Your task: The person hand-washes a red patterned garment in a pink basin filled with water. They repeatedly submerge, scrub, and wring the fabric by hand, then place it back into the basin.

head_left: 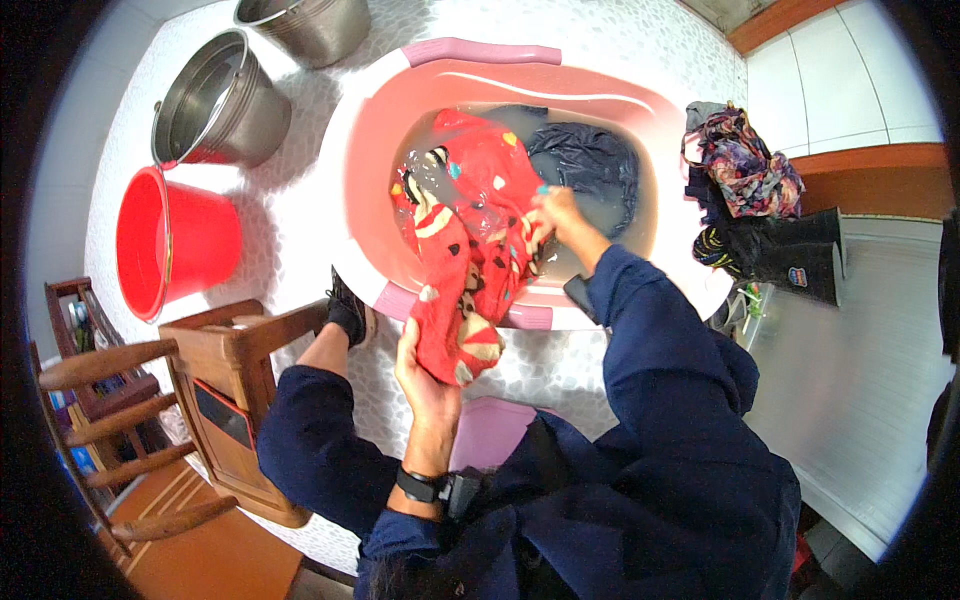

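A wet red patterned garment (442, 300) stretches from the water in a pink plastic tub (367, 150) over the tub's near rim. My left hand (427, 375) holds its lower end just outside that rim, with the wrist turned up and a dark band on it. My right hand (555, 214) is over the water, with its fingers on the red cloth at the garment's right side; some fingertips are hidden by blur and fabric. Dark clothing (589, 165) lies soaking in cloudy water at the tub's right end.
To the left stand a red plastic bucket (206, 240), a metal bucket (262, 124) and another metal bucket (330, 34). A wooden chair (112, 435) is at the lower left. Floral fabric (750, 169) and black boots (806, 262) lie right of the tub, near a ribbed metallic-looking surface (840, 360).
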Motion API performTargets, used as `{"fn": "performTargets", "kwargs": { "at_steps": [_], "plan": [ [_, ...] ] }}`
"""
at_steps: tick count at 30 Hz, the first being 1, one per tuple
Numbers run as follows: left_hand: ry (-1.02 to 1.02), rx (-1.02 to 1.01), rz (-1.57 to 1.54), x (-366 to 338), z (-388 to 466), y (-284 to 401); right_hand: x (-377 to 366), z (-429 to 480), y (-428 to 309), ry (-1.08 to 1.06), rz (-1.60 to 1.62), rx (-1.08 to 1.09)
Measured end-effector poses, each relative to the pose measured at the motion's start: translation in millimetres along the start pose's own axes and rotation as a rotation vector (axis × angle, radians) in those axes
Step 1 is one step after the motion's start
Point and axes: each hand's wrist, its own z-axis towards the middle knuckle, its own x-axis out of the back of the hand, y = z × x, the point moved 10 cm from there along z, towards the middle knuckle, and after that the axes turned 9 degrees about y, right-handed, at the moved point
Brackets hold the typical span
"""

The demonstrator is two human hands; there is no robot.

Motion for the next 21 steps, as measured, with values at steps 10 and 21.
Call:
{"fn": "performTargets", "kwargs": {
  "at_steps": [10,21],
  "plan": [
    [-0.099,-0.082,-0.142,7,16,21,145,-97,-196,-0.246,0.758,0.076],
    [-0.051,0.005,-0.283,28,47,23,230,-67,-116,0.092,0.732,-0.114]
  ]
}}
